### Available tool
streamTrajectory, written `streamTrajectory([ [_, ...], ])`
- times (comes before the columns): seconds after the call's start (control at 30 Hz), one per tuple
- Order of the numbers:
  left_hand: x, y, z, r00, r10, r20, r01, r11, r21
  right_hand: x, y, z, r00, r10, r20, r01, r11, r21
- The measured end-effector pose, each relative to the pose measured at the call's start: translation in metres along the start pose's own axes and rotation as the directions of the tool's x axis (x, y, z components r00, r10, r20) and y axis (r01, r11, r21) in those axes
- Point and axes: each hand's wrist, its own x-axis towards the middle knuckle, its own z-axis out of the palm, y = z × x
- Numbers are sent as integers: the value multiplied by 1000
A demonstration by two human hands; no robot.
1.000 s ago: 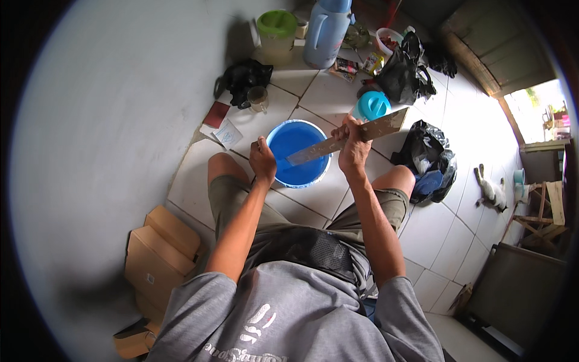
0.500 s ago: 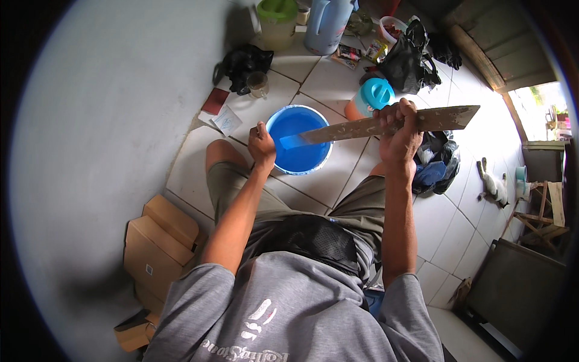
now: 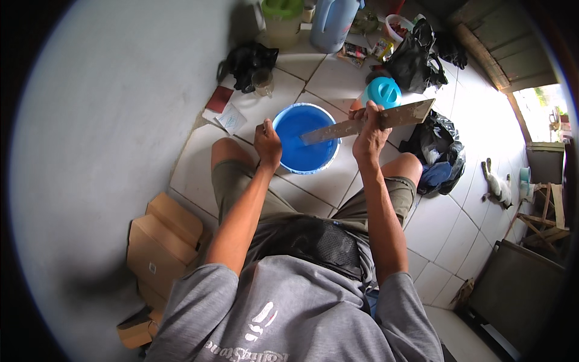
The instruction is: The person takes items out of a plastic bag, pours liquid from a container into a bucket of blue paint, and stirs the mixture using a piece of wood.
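A bucket of blue paint stands on the tiles between my legs. Closed on the left side of its rim is my left hand. My right hand wraps round a flat wooden board, which slants down to the left into the bucket. The board's lower end dips into the paint, so its tip is hidden. Its upper end, marked with pale spots, sticks out past my right fist.
Just beyond the bucket stands a jug with a turquoise lid. Black plastic bags lie to the right, and a cat stretches out farther off. A glass mug stands at the back left. Cardboard boxes lean by the grey wall.
My right hand has moved left and a little down, pushing the board deeper into the bucket. Less of the board shows now. My left hand keeps hold of the rim.
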Motion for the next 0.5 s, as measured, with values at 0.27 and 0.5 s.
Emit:
streamTrajectory([
  [0.27,0,8,-4,975,-223,-16,214,952,-220,-19,-9,-36,971,178,-159,-236,819,-522],
  [0.5,-2,16,-7,963,-267,27,263,918,-297,-53,-61,-20,688,711,146,-591,665,-456],
])
